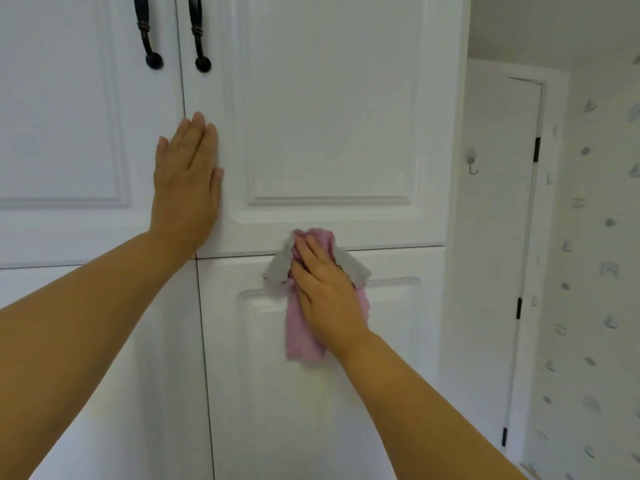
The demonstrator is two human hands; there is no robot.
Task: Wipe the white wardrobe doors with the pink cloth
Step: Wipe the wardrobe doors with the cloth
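The left hand lay flat on the white wardrobe doors, its fingers straight and together, pointing up toward two dark handles above them. The right hand pressed the pink cloth against the seam between upper and lower doors, fingers straight and close together (the cloth's grey side folded out beside them), its pink end hanging below the palm.

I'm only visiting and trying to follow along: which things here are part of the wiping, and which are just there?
Part of the job:
- pink cloth, pressed flat to the doors by the right hand
- wardrobe doors
- left hand, flat on the upper doors

Just there:
- two black handles
- wall hook
- room door
- patterned wallpaper
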